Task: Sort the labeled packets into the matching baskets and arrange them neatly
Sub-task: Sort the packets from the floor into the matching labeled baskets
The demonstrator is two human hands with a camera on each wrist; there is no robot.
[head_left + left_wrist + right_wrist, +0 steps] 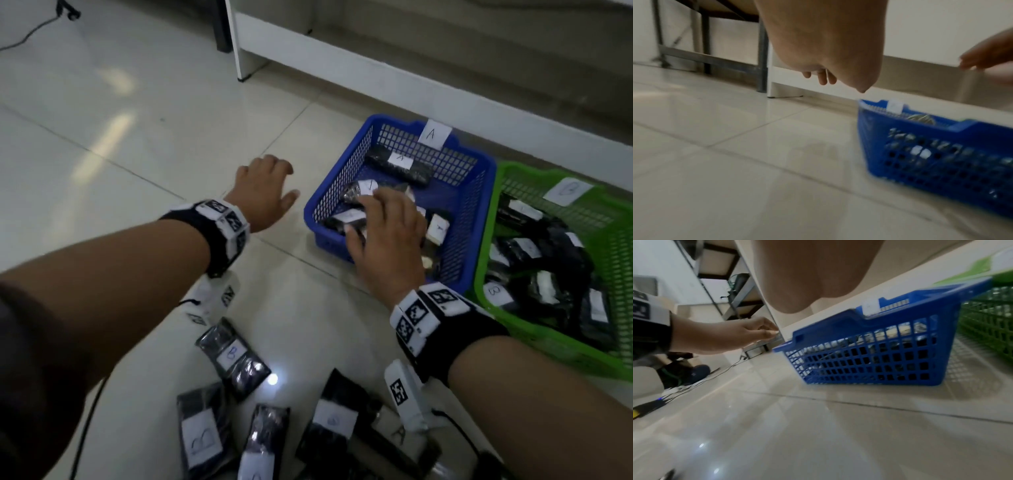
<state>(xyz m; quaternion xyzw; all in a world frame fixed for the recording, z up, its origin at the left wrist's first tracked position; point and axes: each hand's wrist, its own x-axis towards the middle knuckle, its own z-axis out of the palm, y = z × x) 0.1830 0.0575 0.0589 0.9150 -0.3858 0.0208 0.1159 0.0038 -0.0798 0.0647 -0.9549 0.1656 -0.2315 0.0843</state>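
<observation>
A blue basket with an "A" tag holds several black packets with white labels, one lying at the back. My right hand lies flat on the packets at its near end, fingers spread; what is under the palm is hidden. My left hand hovers open above the floor, just left of the basket, holding nothing. To the right, touching the blue basket, a green basket is full of "B" packets. The blue basket also fills the right wrist view.
Several black packets lie loose on the tiled floor near me, two marked "B". A white shelf unit's base runs behind the baskets. A cable crosses the floor at the far left.
</observation>
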